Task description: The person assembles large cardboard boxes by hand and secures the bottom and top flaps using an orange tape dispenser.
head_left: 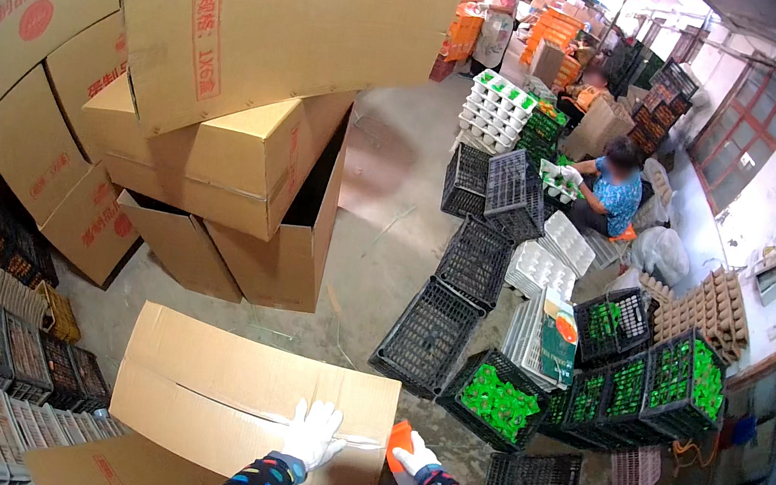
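Note:
A closed cardboard box (216,387) lies in front of me, its long flaps meeting along a seam. My left hand (314,435), in a white glove, presses flat on its top with fingers spread. From that hand to the box's right edge runs a shiny strip of clear tape (362,441) over the seam. Just past that edge my right hand (417,456), also gloved, is closed on an orange tape dispenser (399,443). Fingers and glove cover part of the dispenser.
Large cardboard boxes (267,44) are stacked ahead on the left. Black plastic crates (427,337) line the right, one crate (497,397) full of green pieces. A co-worker (616,191) in blue sits beyond them. Trays and crates (1,345) stand at the left.

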`<state>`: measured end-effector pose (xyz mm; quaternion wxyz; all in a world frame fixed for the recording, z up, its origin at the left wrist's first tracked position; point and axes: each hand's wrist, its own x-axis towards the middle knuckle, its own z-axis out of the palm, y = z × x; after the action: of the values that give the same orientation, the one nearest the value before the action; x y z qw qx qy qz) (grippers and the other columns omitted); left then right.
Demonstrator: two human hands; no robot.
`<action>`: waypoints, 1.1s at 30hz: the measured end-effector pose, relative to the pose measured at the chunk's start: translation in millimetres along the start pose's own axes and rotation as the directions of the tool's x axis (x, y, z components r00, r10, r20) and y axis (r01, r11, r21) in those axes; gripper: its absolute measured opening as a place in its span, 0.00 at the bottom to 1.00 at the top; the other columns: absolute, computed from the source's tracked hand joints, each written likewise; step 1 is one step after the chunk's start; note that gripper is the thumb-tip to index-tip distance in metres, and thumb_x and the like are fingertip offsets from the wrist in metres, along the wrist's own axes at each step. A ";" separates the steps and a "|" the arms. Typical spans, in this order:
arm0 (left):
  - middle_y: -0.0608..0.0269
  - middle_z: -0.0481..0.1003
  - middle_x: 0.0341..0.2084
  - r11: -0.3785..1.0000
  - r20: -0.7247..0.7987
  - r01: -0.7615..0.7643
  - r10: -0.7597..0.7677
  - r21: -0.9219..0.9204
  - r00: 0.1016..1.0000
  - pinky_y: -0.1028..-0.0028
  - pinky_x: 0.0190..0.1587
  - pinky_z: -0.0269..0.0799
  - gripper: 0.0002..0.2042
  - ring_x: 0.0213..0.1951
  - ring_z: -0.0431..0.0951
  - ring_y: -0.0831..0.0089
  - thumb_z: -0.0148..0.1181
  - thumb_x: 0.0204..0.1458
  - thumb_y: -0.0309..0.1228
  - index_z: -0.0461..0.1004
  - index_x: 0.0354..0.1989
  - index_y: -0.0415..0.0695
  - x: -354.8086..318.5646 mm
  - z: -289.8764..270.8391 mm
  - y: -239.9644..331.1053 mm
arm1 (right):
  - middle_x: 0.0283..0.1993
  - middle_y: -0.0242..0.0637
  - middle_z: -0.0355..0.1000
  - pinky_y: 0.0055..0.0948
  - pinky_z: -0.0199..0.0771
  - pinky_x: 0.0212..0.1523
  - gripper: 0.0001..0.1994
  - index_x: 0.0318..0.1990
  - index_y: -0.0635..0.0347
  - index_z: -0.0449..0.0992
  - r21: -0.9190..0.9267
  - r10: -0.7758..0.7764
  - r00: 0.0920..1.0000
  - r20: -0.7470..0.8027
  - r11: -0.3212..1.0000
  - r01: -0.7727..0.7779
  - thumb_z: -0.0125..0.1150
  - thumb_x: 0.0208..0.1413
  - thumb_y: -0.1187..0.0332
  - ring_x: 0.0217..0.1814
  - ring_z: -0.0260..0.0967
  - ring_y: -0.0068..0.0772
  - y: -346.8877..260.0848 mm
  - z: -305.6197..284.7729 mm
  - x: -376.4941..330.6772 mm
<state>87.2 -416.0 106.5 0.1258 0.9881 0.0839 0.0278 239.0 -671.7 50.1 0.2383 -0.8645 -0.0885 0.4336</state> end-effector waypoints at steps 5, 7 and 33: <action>0.55 0.72 0.47 0.926 0.069 -0.351 0.362 -0.142 0.929 0.52 0.62 0.61 0.25 0.53 0.71 0.56 0.64 0.49 0.47 0.71 0.51 0.46 14.1 15.3 67.6 | 0.69 0.56 0.65 0.42 0.65 0.68 0.47 0.75 0.59 0.52 -0.035 0.077 0.997 -0.005 0.996 -0.077 0.61 0.54 0.41 0.69 0.65 0.56 18.9 43.7 44.4; 0.55 0.72 0.46 0.867 -0.080 -0.461 0.455 -0.189 0.887 0.54 0.60 0.62 0.24 0.52 0.71 0.55 0.66 0.47 0.47 0.71 0.49 0.45 13.8 16.2 75.1 | 0.70 0.56 0.64 0.40 0.63 0.69 0.49 0.75 0.60 0.52 -0.050 0.055 0.998 0.015 0.997 -0.054 0.62 0.53 0.40 0.71 0.63 0.54 43.6 51.6 65.7; 0.39 0.74 0.57 0.344 0.160 0.924 -0.915 -0.165 0.369 0.57 0.64 0.66 0.39 0.61 0.74 0.49 0.50 0.61 0.60 0.64 0.67 0.37 -195.0 -69.8 -456.3 | 0.61 0.56 0.73 0.40 0.73 0.61 0.46 0.76 0.51 0.53 -0.133 0.206 0.947 -0.246 0.961 -0.244 0.65 0.53 0.46 0.61 0.73 0.53 -69.9 45.9 -99.6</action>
<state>-182.6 2.8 51.8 0.2333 0.7488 0.6176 -0.0575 145.8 -631.2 131.3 0.1251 -0.9296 0.0043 0.3467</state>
